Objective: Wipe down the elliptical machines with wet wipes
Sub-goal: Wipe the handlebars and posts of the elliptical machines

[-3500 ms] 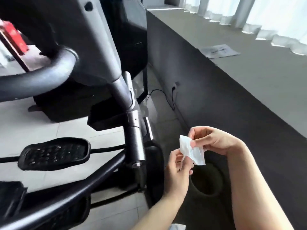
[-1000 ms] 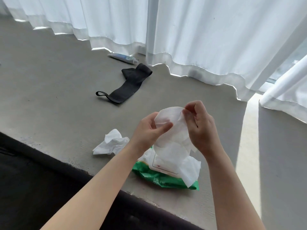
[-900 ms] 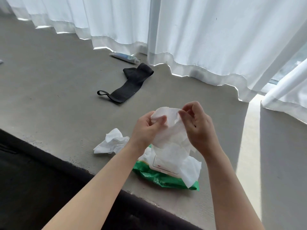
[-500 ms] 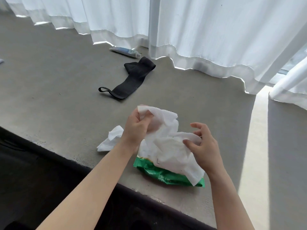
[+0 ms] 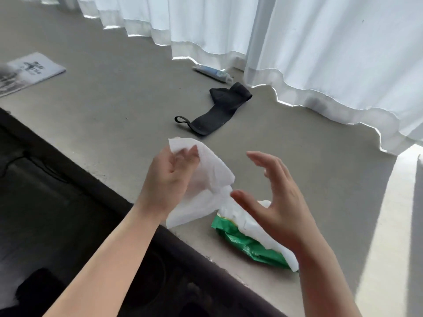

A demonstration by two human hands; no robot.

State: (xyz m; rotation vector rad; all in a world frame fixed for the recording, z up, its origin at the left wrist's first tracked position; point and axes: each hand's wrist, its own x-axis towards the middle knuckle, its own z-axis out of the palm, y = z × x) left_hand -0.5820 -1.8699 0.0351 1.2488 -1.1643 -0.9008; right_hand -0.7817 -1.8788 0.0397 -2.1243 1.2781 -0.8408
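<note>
My left hand (image 5: 167, 179) grips a white wet wipe (image 5: 210, 177), which hangs down over the front of the grey ledge (image 5: 109, 115). The wipe's lower end still runs toward the green wipes pack (image 5: 240, 242) lying near the ledge's front edge. My right hand (image 5: 274, 202) hovers over the pack with fingers spread, holding nothing. The elliptical machine is out of view.
A black strap (image 5: 215, 113) and a small tube (image 5: 212, 73) lie farther back on the ledge, near the white curtains (image 5: 320, 53). A printed leaflet (image 5: 25, 74) lies at the far left. Below the ledge's front edge is dark floor (image 5: 45, 213).
My left hand pulled the wipe up and to the left, away from the pack. My right hand let go of it and opened. The view swung left, bringing the leaflet in.
</note>
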